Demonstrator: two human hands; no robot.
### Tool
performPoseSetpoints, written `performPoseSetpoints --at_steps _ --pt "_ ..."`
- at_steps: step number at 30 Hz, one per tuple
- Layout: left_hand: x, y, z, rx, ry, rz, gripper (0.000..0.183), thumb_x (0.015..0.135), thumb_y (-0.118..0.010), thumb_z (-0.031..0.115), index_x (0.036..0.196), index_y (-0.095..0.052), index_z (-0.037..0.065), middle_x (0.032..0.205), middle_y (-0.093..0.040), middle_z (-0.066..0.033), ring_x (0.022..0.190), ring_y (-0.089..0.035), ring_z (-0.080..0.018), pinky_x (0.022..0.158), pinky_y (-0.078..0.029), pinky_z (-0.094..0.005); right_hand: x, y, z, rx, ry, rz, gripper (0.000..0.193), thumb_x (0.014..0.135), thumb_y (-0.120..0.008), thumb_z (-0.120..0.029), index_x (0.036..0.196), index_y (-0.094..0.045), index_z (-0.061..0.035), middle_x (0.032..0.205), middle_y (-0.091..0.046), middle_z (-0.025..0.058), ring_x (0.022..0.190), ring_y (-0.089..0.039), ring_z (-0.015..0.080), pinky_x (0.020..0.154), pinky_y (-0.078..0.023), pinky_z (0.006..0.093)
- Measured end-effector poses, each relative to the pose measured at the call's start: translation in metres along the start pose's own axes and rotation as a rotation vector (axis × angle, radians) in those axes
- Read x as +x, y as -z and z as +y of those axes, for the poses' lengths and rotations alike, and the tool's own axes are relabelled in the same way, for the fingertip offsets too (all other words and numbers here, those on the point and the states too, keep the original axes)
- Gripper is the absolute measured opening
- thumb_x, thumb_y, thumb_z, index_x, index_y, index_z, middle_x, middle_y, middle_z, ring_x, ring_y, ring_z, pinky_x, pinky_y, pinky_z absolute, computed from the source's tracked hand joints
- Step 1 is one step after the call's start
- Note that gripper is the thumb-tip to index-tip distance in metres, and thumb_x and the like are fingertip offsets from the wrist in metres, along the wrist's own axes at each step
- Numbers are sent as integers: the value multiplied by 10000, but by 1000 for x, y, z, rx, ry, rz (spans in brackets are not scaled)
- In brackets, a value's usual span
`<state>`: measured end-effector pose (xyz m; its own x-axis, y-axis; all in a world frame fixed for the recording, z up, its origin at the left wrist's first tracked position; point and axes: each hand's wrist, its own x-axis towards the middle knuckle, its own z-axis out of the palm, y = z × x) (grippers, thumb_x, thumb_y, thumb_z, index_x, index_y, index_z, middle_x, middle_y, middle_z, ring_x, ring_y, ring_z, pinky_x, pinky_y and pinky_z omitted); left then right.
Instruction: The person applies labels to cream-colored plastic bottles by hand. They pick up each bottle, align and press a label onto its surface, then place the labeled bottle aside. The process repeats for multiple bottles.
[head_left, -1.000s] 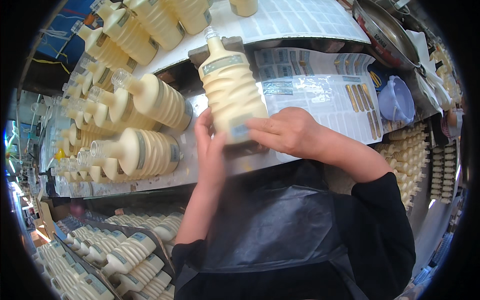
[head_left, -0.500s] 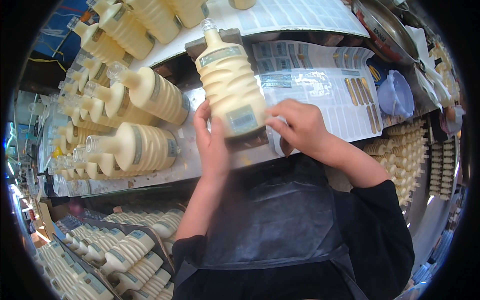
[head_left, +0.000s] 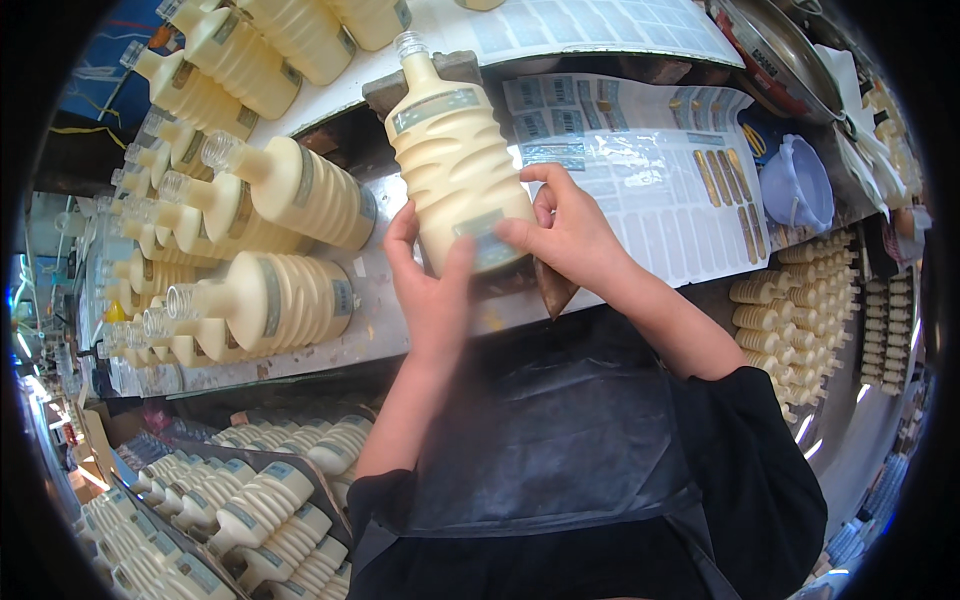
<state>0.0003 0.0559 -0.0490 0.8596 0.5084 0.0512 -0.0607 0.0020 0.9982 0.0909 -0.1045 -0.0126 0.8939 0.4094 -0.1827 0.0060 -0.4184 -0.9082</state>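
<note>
Pale metal bench (head_left: 330, 340) across the middle, crowded at left with cream ribbed bottles (head_left: 290, 300) lying on their sides. Sheets of printed labels (head_left: 660, 190) spread over the right part. Lavender plastic cup (head_left: 797, 182) and metal basin (head_left: 790, 50) at upper right. Crates of further bottles (head_left: 250, 510) stacked below at lower left; more rows (head_left: 790, 320) at right. Blue sheeting (head_left: 110, 80) at upper left. Bright, even light.

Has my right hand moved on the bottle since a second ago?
Yes. The right hand has slid from lying across the cream ribbed bottle toward its right edge, nearer the sheet of labels.
</note>
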Motion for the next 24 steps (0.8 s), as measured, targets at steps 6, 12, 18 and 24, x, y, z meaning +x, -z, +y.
performPoseSetpoints --at_steps 6,12,18,24 --pt "1 1 -1 -1 10 7 709 902 -733 167 1476 -366 -29 1447 -456 -205 1374 -439 -280 1161 -350 -406 1 -3 3 2 19 16 713 815 -830 -373 1326 -522 17 778 -487 -24 717 -493 80 653 -446 258" --pt "0 1 -1 -36 7 2 708 907 -734 160 1480 -364 -29 1451 -452 -201 1375 -437 -276 1162 -350 -402 0 -3 2 -17 20 24 714 796 -833 -362 1323 -532 14 790 -492 -20 724 -506 85 658 -452 257" --pt "1 2 -2 -46 6 -5 713 916 -732 160 1492 -354 -26 1468 -444 -200 1386 -429 -270 1165 -347 -400 -1 -3 -3 -33 8 25 703 794 -825 -346 1324 -538 15 796 -502 -17 736 -522 91 673 -462 261" --pt "0 6 -7 -147 2 -48 727 914 -711 137 1511 -327 -22 1485 -425 -200 1393 -418 -269 1170 -340 -407 5 1 11 106 7 -33 675 841 -809 -352 1335 -537 20 805 -522 -14 744 -527 91 680 -473 266"
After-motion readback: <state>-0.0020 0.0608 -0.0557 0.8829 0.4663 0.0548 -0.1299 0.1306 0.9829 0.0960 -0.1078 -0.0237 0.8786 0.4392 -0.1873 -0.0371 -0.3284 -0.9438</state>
